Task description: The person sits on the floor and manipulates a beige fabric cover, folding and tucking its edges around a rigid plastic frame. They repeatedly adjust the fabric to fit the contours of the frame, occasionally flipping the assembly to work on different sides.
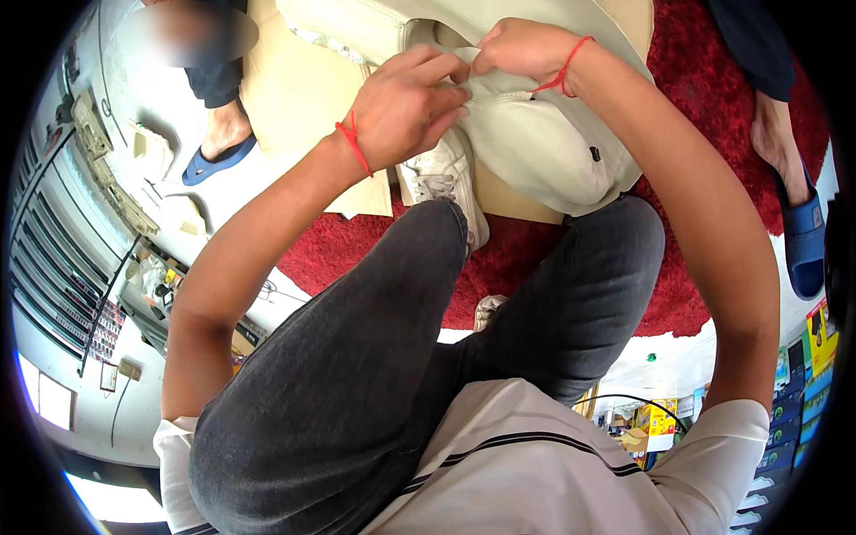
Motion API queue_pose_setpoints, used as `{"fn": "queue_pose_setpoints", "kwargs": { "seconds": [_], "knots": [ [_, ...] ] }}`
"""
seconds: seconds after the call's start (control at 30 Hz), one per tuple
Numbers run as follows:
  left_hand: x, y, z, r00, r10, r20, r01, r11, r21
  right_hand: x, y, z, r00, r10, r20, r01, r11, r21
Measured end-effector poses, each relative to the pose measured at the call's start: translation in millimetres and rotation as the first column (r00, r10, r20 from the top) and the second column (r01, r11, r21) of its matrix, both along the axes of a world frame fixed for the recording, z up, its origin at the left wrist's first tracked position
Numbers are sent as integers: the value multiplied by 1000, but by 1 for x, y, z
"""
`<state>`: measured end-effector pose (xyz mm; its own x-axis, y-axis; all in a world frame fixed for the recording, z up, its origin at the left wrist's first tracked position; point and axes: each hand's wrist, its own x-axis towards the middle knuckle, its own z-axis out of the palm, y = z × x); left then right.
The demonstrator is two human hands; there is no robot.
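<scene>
A cream, leather-like cover with stitched seams lies bunched in front of my knees; it looks like a seat cover. My left hand has its fingers curled at the upper edge of the fabric. Close to its right, my right hand pinches the same edge between thumb and fingers. The fingertips of both hands nearly meet there. Between and behind the hands, a dark gap opens in the cover. A small black tab shows on its lower right part.
Flattened cardboard lies under the cover, over a red shaggy rug. My white shoe stands against the cover. Another person's feet in blue slippers are at the left and right. Boxes stand behind me.
</scene>
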<state>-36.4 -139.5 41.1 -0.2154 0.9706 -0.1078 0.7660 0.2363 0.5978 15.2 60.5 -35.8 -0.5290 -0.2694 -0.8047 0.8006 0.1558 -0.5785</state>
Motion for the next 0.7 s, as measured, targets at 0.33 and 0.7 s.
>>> {"fn": "queue_pose_setpoints", "kwargs": {
  "seconds": [0.33,0.7],
  "knots": [
    [9,-13,-8,999,34,-35,-32,997,71,-29,-15,31,798,594,-102,-545,784,299],
    [-8,-2,-24,986,-145,77,155,977,-144,-40,-37,2,474,881,8,-808,431,403]
  ]
}}
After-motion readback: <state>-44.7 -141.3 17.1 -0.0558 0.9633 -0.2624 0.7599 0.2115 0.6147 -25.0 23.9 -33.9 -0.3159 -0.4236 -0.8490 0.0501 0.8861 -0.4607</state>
